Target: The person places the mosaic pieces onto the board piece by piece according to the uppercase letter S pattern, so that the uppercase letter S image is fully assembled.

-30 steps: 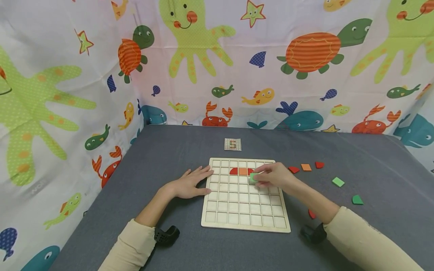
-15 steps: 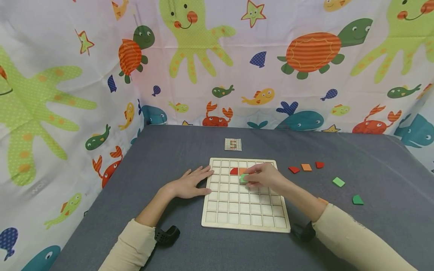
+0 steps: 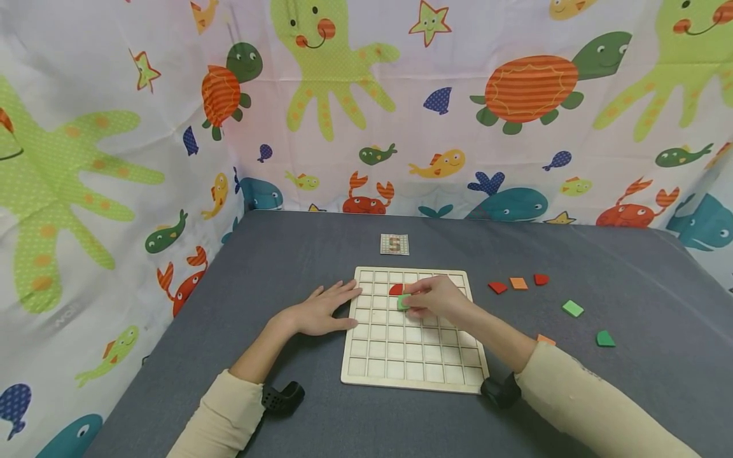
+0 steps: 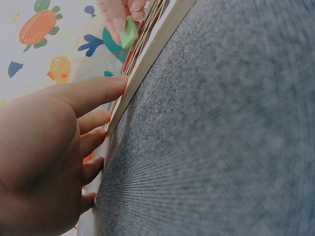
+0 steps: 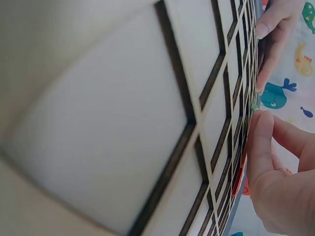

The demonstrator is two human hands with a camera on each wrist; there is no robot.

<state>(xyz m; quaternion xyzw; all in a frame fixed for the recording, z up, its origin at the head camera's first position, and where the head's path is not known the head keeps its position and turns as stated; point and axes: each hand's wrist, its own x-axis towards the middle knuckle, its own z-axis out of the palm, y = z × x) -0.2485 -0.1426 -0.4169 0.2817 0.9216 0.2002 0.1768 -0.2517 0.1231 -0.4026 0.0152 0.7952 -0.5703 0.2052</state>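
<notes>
My right hand [image 3: 438, 299] pinches a light green tile [image 3: 403, 302] over the wooden grid board [image 3: 401, 351], just below a red quarter-round tile [image 3: 396, 289] set in the upper rows. Part of an orange tile beside the red one is covered by the right fingers. In the left wrist view the green tile [image 4: 129, 34] shows between the right fingertips, above the board's edge. My left hand [image 3: 321, 312] lies with spread fingers at the board's left edge, its thumb and fingertips touching the rim.
A small pattern card [image 3: 394, 244] lies behind the board. Loose tiles lie to the right: red [image 3: 497, 287], orange [image 3: 518, 284], another red [image 3: 541, 279], light green [image 3: 572, 308] and dark green [image 3: 605, 338]. Another orange tile [image 3: 546, 340] is partly behind the right forearm.
My right hand has moved left across the board with the green tile, from below the right red tile to below the left one. The left hand stays at the board's edge.
</notes>
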